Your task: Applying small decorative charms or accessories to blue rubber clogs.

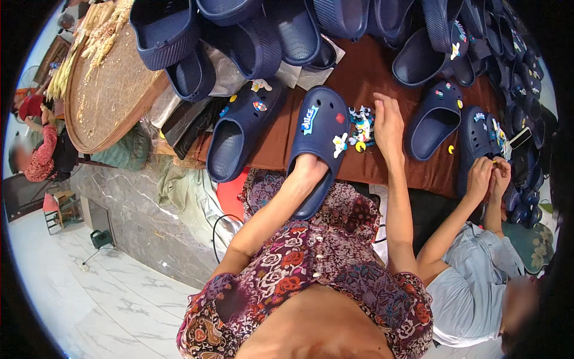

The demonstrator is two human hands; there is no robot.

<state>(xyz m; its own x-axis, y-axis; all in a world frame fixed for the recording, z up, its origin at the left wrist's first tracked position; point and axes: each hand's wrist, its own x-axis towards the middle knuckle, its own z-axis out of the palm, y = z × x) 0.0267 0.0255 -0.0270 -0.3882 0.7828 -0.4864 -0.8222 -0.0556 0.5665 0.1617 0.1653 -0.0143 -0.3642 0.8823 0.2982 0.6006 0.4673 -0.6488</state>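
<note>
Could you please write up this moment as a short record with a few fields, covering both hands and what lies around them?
Setting: brown table crowded with navy clogs
Left hand: tucked inside the heel opening of a navy clog that bears several charms, holding it
Right hand: resting on a small pile of colourful charms, fingers spread
Beside it: second decorated clog to the left
Nearby person: co-worker's hands together at another clog on the right
Background: round woven tray

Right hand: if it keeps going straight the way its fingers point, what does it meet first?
The right hand points away from the person, its fingertips beside the pile of small shoe charms. Straight ahead lies bare brown table, then probably the heaped navy clogs; depth is unclear.
</note>
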